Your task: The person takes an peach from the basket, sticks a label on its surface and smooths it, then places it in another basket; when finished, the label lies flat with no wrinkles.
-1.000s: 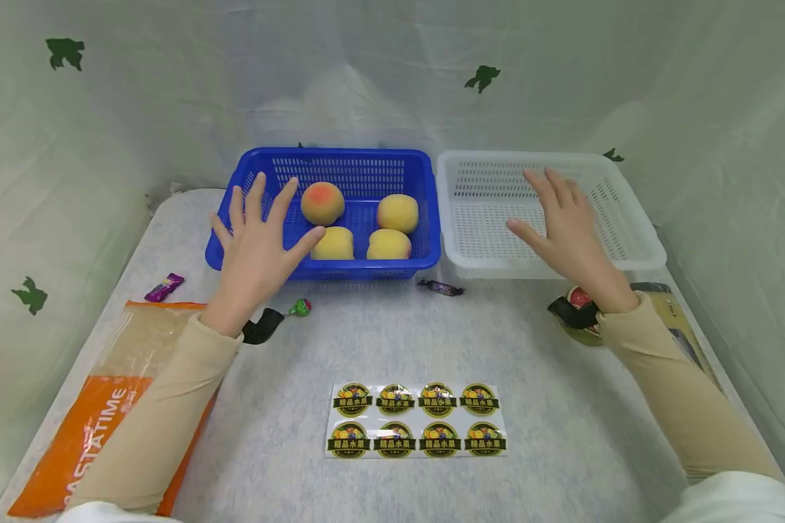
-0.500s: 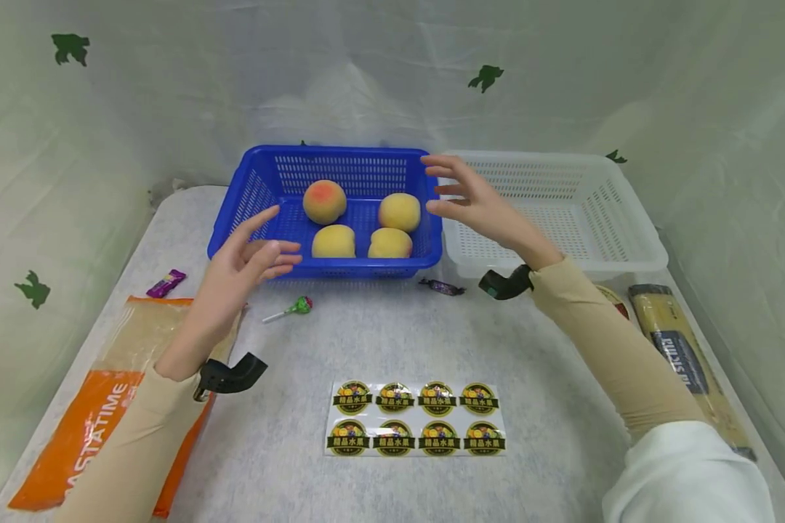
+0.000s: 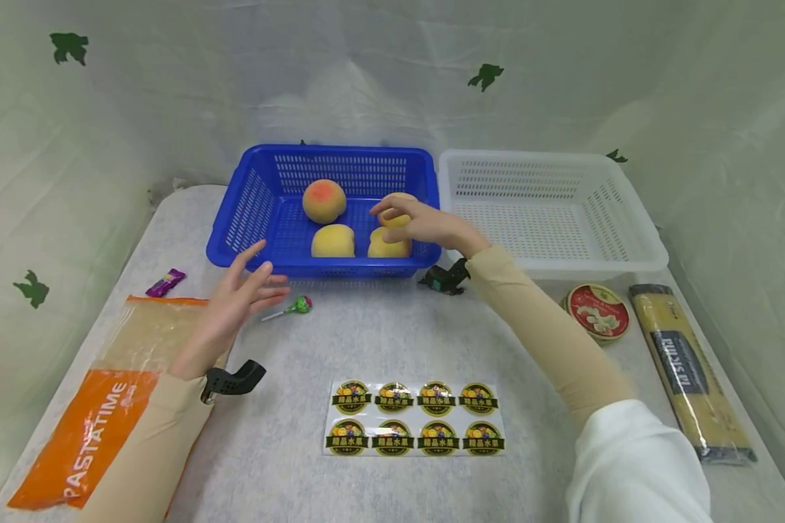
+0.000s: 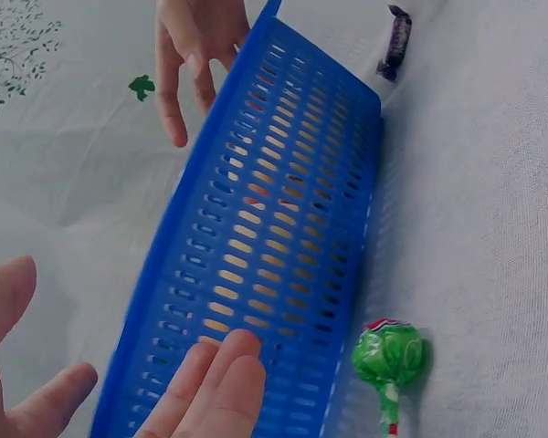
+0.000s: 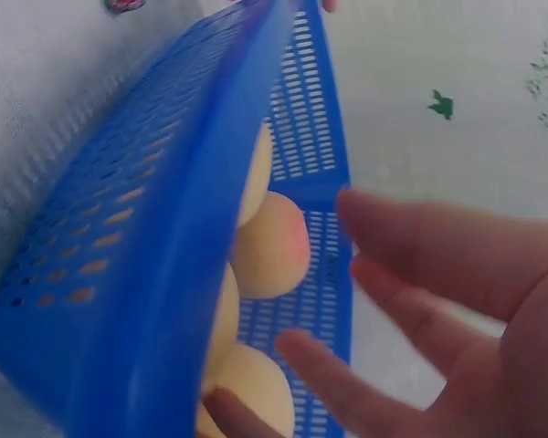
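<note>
My right hand (image 3: pixel 427 224) reaches over the right part of the blue basket (image 3: pixel 255 259), fingers spread above two yellow peaches there. It partly hides the back right peach (image 3: pixel 400 197) and overlaps the front right peach (image 3: pixel 387 249). A red-blushed peach (image 3: pixel 323 202) and another yellow peach (image 3: pixel 333 241) lie further left in the basket. In the right wrist view, the thumb and fingers are apart, with fingertips close to a peach (image 5: pixel 256 388). My left hand (image 3: pixel 231 303) hovers by the basket's front left corner, fingers loosely extended and holding nothing.
A white basket (image 3: pixel 454 250) stands right of the blue one. A lollipop (image 3: pixel 299 305), wrapped candies, and a sticker sheet (image 3: pixel 415 419) lie in front. An orange pasta bag (image 3: pixel 107 421) is at left; a round tin (image 3: pixel 597 312) and spaghetti pack (image 3: pixel 687 370) at right.
My right hand has moved left from above the white basket to over the peaches in the blue basket. My left hand has drawn back toward me from above the blue basket's left side.
</note>
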Demonstrator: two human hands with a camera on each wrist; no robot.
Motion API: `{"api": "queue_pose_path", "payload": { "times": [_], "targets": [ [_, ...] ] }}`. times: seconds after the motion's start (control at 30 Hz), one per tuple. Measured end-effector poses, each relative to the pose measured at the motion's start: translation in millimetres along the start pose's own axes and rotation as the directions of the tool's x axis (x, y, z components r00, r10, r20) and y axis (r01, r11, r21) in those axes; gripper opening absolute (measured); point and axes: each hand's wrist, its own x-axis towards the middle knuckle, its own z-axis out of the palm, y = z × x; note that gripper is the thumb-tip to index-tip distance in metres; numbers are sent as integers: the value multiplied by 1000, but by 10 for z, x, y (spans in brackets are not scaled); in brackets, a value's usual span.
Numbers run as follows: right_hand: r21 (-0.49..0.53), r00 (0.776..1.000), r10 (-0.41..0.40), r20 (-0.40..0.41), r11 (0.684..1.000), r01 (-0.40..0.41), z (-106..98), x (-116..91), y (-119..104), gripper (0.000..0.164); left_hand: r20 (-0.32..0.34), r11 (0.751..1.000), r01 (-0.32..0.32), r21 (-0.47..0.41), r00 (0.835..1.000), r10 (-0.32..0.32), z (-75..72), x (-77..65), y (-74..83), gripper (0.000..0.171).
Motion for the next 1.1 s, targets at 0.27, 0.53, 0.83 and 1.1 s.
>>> {"api": "queue_pose_path", "payload": {
  "times": [0.27,0.53,0.83,1.1],
  "targets": [
    [-110,985,162,-67,980,-168,164,155,26,50,-42,990,17,-142,999,-23,47,139,-105,65],
    [-402,984,152,-92,898,-177,227,245,47,55,-93,971,-48,-236,995,27,118,177,-145,63],
    [-490,995,60,-84,867,-94,203,245,52,45,-113,977,-54,-208,993,31,143,179,-166,61],
    [-311,981,-88,-170,950,31,15,-74,-156,47,-119,976,-72,-205,992,49,137,186,-193,60]
  ]
}}
